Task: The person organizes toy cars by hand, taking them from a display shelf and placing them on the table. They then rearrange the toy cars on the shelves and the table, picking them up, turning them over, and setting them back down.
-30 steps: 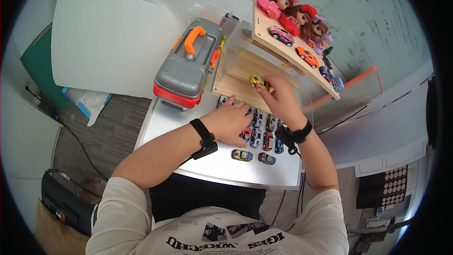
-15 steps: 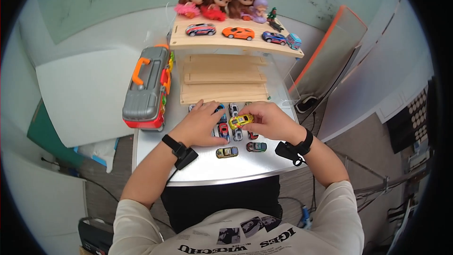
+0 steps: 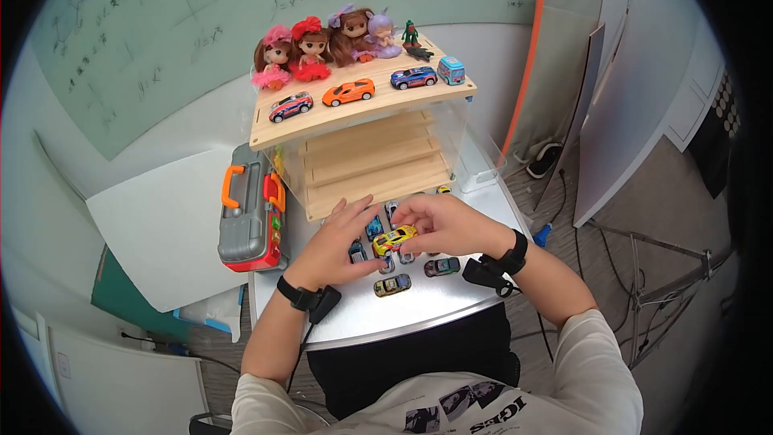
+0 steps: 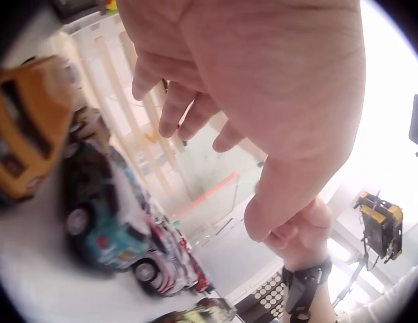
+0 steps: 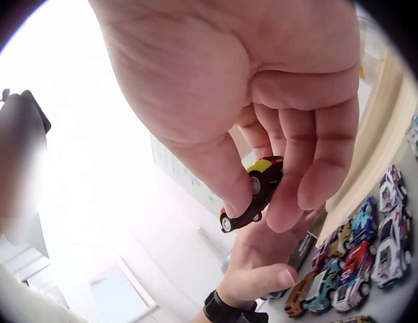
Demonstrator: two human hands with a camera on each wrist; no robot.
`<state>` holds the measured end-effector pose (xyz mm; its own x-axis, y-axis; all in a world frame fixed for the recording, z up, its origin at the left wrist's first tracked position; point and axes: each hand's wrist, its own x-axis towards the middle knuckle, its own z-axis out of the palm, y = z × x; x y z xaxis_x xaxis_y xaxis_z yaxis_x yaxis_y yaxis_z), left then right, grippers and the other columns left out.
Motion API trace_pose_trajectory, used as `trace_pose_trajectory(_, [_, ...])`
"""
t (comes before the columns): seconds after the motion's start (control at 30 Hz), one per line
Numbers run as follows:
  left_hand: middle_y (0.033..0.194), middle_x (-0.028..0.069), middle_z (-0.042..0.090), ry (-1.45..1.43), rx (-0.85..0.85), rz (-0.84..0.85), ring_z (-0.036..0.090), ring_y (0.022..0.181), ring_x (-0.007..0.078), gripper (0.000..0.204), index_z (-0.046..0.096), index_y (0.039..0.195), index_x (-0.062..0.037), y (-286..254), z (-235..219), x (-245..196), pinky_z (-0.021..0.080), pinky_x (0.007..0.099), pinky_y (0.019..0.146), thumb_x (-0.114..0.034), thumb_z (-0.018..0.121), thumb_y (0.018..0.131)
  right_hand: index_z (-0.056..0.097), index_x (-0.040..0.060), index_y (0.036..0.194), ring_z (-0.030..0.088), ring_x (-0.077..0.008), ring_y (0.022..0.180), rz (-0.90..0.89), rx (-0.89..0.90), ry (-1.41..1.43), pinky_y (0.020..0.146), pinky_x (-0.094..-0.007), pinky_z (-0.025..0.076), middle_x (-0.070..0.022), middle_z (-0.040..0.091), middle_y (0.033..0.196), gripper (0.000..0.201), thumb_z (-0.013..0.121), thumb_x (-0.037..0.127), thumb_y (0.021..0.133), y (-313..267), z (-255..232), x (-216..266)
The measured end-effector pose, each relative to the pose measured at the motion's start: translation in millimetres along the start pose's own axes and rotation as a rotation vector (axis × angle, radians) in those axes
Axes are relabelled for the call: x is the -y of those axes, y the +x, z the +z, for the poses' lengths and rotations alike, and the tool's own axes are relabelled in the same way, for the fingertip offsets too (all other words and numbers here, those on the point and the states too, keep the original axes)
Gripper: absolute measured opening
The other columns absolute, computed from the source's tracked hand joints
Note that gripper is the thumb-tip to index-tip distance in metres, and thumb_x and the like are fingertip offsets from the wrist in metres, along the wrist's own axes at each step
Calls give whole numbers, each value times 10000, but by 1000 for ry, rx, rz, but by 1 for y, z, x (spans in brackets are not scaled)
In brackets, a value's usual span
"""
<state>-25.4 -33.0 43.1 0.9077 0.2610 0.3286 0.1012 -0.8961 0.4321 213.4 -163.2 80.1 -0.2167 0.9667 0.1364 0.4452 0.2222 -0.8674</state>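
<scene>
My right hand (image 3: 452, 225) pinches a yellow toy car (image 3: 393, 242) with red and black markings above the table. In the right wrist view the thumb lies along one side of the yellow car (image 5: 266, 165) and the fingers along the other, its dark underside and wheels showing. My left hand (image 3: 342, 240) hovers palm down with fingers spread, its thumb close to the held car; nothing is in its grasp. Below both hands stand rows of small toy cars, partly hidden; a teal car (image 4: 104, 215) and an orange car (image 4: 34, 121) show near the left hand.
Two cars, a yellowish one (image 3: 392, 285) and a dark one (image 3: 441, 267), sit at the front of the silver table (image 3: 362, 324). Behind stands a wooden shelf (image 3: 378, 105) bearing dolls and several vehicles. A grey toolbox (image 3: 250, 217) stands at the left.
My right hand has brought the yellow car from beside the shelf down towards my left hand. The left hand has lifted from flat on the cars. The head view has turned and tilted upward.
</scene>
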Motion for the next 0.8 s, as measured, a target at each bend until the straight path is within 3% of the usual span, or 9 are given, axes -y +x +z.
trace_pose_trajectory(0.07, [1543, 268, 470, -138, -121, 57, 470, 1419, 440, 844, 508, 1489, -32, 1, -12, -21, 291, 555, 1225, -333, 863, 784, 575, -3, 1281, 676, -94, 751, 190, 101, 496, 656, -251, 559, -77, 731, 996, 431, 784, 44, 907, 7, 4, -1])
trace_pose_trajectory(0.17, [1542, 263, 488, -253, -153, 64, 490, 1417, 429, 696, 537, 1464, -10, -4, -30, -48, 358, 485, 1195, -200, 800, 848, 547, -21, 1244, 708, -143, 738, 89, 224, 638, 627, -272, 552, -84, 730, 878, 381, 748, 102, 945, 22, 14, -11])
trace_pose_trajectory(0.33, [1466, 275, 570, -309, -247, -11, 619, 1300, 387, 385, 634, 1322, 59, -41, -18, -64, 471, 412, 1096, -66, 638, 958, 588, -29, 1182, 724, -168, 710, 5, 403, 721, 611, -272, 560, -90, 724, 896, 296, 693, 179, 1000, 34, 41, 4])
trace_pose_trajectory(0.4, [1399, 272, 627, -408, -412, -204, 662, 1249, 338, 302, 652, 1268, 66, -66, -2, -63, 499, 386, 1058, -67, 582, 1006, 598, -36, 1217, 726, -166, 731, 168, 450, 775, 621, -283, 580, -110, 729, 980, 272, 659, 143, 1022, 33, 50, 8])
trace_pose_trajectory(0.47, [1309, 257, 687, -336, -496, -256, 694, 1186, 298, 256, 671, 1207, 69, -84, 11, -71, 523, 359, 1019, -69, 534, 1040, 631, -25, 1184, 729, -160, 723, 165, 456, 803, 603, -271, 578, -99, 731, 967, 268, 649, 196, 1033, 30, 57, 8])
trace_pose_trajectory(0.6, [1143, 208, 759, -164, -726, -355, 744, 1020, 249, 225, 691, 1177, 50, -109, 13, -88, 567, 332, 915, -70, 563, 1036, 675, 9, 1144, 710, -115, 720, 77, 242, 440, 616, -249, 571, -57, 738, 959, 248, 682, 222, 1018, 23, 37, 12])
trace_pose_trajectory(0.67, [1007, 173, 779, 4, -549, -775, 760, 857, 220, 222, 695, 1191, 30, -117, 1, -107, 584, 318, 742, -49, 637, 992, 705, 10, 1091, 691, -82, 703, 0, 26, 398, 599, -242, 561, -46, 743, 948, 209, 685, 202, 1012, 28, 25, -14])
trace_pose_trajectory(0.7, [848, 140, 748, 267, -594, -580, 728, 684, 246, 161, 716, 1078, 7, -123, 8, -95, 546, 341, 587, -19, 709, 920, 705, 22, 1083, 678, -81, 658, 31, -31, 457, 552, -241, 542, -64, 754, 930, 181, 684, 185, 1007, 27, 12, -17])
trace_pose_trajectory(0.8, [788, 147, 702, 599, -415, -502, 687, 650, 314, 40, 698, 912, -6, -119, 11, -97, 528, 386, 565, -20, 721, 883, 701, 10, 1047, 666, -95, 608, 135, -114, 461, 507, -244, 517, -98, 755, 905, 158, 667, 158, 1003, 28, -19, -36])
